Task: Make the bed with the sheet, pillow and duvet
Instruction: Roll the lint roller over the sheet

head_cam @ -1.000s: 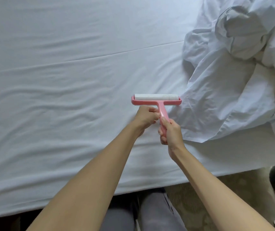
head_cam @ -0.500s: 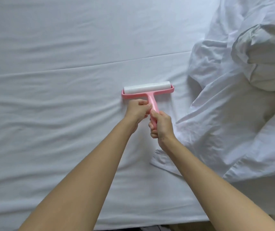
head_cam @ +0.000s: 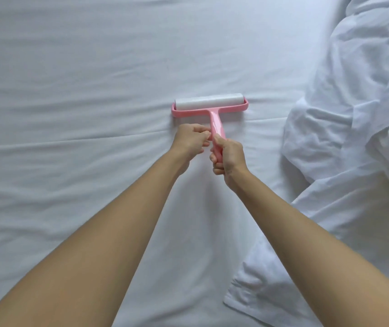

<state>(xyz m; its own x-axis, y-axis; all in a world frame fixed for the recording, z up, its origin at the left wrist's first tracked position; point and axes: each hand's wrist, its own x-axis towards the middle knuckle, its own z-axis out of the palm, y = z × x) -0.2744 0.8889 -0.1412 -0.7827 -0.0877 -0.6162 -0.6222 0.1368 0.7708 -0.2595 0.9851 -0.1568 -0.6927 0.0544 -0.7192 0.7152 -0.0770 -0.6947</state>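
On the sheet (head_cam: 70,67), left hand (head_cam: 190,141) and right hand (head_cam: 229,156), both clamped on the roller (head_cam: 209,103), have pushed it toward 12 o'clock; duvet (head_cam: 354,119) still unspread.

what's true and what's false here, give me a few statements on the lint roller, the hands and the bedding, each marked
1. The right-hand grip holds the pink handle of the lint roller. True.
2. The left-hand grip lies flat and open on the sheet. False: its fingers are curled, with the fingertips against the handle.
3. The crumpled duvet lies left of the lint roller. False: it is bunched up on the right.
4. The lint roller's white drum sits at the far end from the person, on the creased white sheet. True.
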